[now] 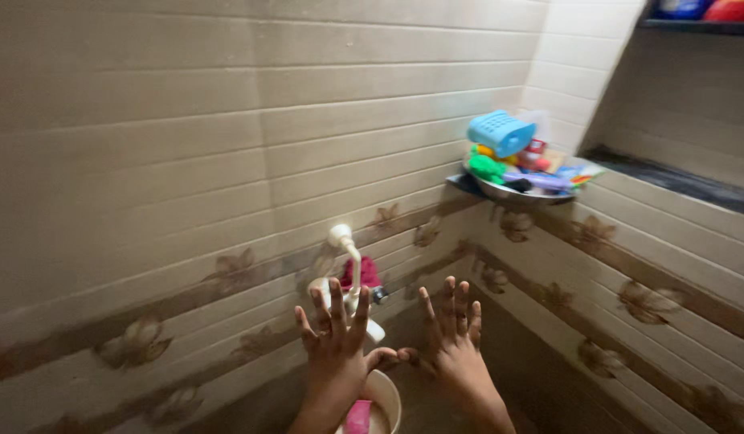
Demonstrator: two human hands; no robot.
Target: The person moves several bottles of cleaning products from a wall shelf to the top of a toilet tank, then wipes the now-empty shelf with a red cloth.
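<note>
**Spreading both hands below a wall tap**

Holding both palms out with fingers splayed, the person grips nothing. The left hand [336,341] and right hand [452,333] sit side by side, thumbs nearly touching. The white tap [345,265] on the tiled wall [187,161] lies at about 12 o'clock from the left hand, just past its fingertips, its long axis running upright with a slight tilt. That hand is nearer. A white bucket [386,394] sits at 6 o'clock, below the hands.

Left hand [333,347] and right hand [452,333] spread open, white tap [345,255], tiled wall [187,145]
</note>
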